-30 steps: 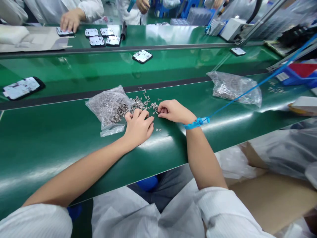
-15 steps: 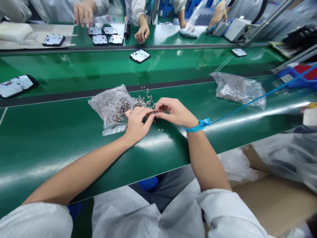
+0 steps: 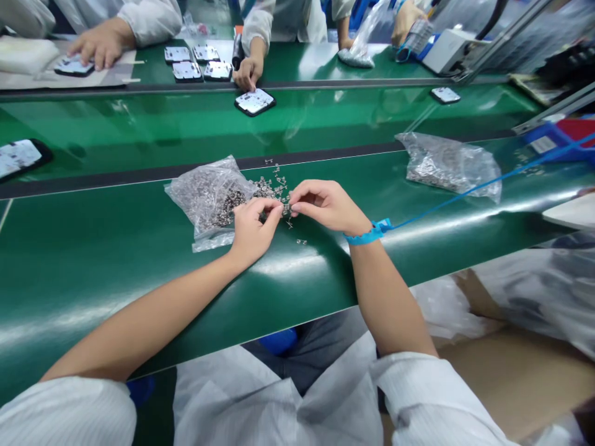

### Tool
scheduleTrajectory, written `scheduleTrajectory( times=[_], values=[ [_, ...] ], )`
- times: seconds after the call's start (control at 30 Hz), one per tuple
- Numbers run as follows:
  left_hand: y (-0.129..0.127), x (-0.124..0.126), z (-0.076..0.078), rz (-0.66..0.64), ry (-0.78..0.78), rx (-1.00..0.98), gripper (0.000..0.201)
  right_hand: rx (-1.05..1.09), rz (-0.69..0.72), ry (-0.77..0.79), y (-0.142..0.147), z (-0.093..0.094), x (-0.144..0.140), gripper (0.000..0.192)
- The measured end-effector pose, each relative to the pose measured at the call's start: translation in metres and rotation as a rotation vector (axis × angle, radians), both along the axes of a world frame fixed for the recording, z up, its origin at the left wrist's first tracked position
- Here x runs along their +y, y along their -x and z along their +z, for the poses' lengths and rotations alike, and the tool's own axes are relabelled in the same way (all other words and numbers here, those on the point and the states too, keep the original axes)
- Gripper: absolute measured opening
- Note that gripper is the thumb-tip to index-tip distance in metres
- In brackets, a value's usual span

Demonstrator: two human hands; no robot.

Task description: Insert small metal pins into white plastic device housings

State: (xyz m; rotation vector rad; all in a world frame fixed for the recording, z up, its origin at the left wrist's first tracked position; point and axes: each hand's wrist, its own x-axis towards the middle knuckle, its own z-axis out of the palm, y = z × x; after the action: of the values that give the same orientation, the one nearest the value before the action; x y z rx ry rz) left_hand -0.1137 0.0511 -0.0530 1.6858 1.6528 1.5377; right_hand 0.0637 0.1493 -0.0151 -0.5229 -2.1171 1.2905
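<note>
While both hands pinch small metal parts (image 3: pixel 274 189) | left hand (image 3: pixel 251 226) | right hand (image 3: pixel 328 205) | bags: two

Brightly and evenly lit from overhead. White glare streaks along the green belt (image 3: pixel 139 272), strongest toward 7 and 3 o'clock. Soft, faint shadows. Sharp at centre; bowed and stretched at edges, smeared toward 1 and 4 o'clock.

I'm looking along a glossy green workbench (image 3: pixel 116 260) with overhead light glaring off it. Beyond a dark strip runs a green conveyor belt (image 3: pixel 325 124), then a far bench (image 3: pixel 307 65) where other people in white coats stand. Blue bins (image 3: pixel 564 133) sit at right, brown cardboard (image 3: pixel 511 371) below.
</note>
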Motion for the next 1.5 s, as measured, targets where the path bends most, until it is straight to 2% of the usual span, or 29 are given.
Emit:
scheduleTrajectory(
  times=[0.07, 0.27, 0.37, 0.57, 0.67, 0.83, 0.97, 1.07, 1.27, 1.37, 1.43, 1.5],
  values=[
    [0.0, 0.0, -0.001, 0.001, -0.012, -0.004, 0.012, -0.026, -0.014, 0.051, 0.001, -0.001, -0.001, 0.019],
    [0.001, 0.002, -0.003, 0.022, -0.07, -0.045, 0.011, -0.048, -0.002, 0.026, 0.008, -0.004, -0.005, 0.029],
    [0.001, 0.002, -0.004, 0.034, -0.094, -0.053, 0.01, -0.008, -0.061, 0.101, 0.012, -0.007, -0.007, 0.025],
    [0.001, 0.001, -0.002, 0.05, -0.1, -0.05, 0.01, 0.08, -0.12, 0.201, 0.014, -0.009, -0.007, 0.029],
    [0.0, 0.0, -0.002, 0.065, -0.099, -0.004, 0.01, 0.055, -0.14, 0.191, 0.014, -0.008, -0.006, 0.027],
    [-0.004, -0.004, 0.0, 0.141, -0.112, 0.23, 0.014, -0.064, -0.142, 0.115, 0.012, -0.005, -0.007, 0.022],
    [-0.007, -0.007, -0.001, 0.191, -0.077, 0.331, 0.014, -0.122, -0.179, 0.059, 0.012, 0.0, -0.011, 0.02],
    [-0.008, -0.008, -0.001, 0.209, -0.103, 0.35, 0.014, -0.122, -0.148, 0.115, 0.012, 0.002, -0.013, 0.021],
    [-0.009, -0.008, 0.003, 0.217, -0.084, 0.318, 0.014, -0.282, -0.127, 0.062, 0.014, 0.001, -0.012, 0.025],
    [-0.009, -0.009, 0.006, 0.228, -0.054, 0.33, 0.016, -0.243, -0.212, 0.041, 0.008, -0.002, -0.003, 0.023],
    [-0.01, -0.01, 0.006, 0.173, -0.061, 0.368, 0.018, -0.185, -0.305, 0.031, -0.001, -0.003, 0.006, 0.022],
    [-0.011, -0.01, 0.005, 0.041, -0.05, 0.443, 0.018, -0.193, -0.33, 0.039, -0.012, -0.003, 0.014, 0.021]
  ],
)
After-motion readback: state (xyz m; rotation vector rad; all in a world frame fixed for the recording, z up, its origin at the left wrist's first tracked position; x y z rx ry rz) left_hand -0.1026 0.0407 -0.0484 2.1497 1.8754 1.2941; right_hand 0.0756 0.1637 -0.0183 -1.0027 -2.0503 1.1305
